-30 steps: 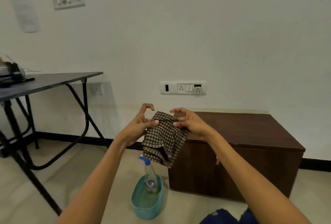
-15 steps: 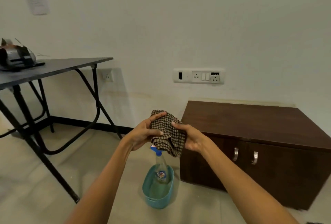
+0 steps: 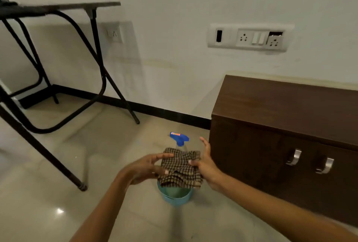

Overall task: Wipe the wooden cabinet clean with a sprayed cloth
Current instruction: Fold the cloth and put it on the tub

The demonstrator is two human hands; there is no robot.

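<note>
Both my hands hold a folded brown checked cloth (image 3: 181, 170) low over the floor. My left hand (image 3: 145, 168) pinches its left edge between fingers and thumb. My right hand (image 3: 207, 164) holds its right side with the thumb on top and the fingers pointing up. Right behind and below the cloth stands a spray bottle with a blue head (image 3: 179, 138) in a small blue tub (image 3: 175, 197); the cloth hides the bottle's body. The dark wooden cabinet (image 3: 290, 106) stands to the right against the wall, with two metal handles (image 3: 294, 156) on its doors.
A black folding table (image 3: 58, 6) with metal legs stands at the left. On the white wall above the cabinet is a switch and socket panel (image 3: 249, 37). Pale tiled floor (image 3: 96, 154) lies between the table and the tub.
My head has tipped down and closer to the floor. Both hands have lowered the cloth from chest height to just above the tub and spray bottle.
</note>
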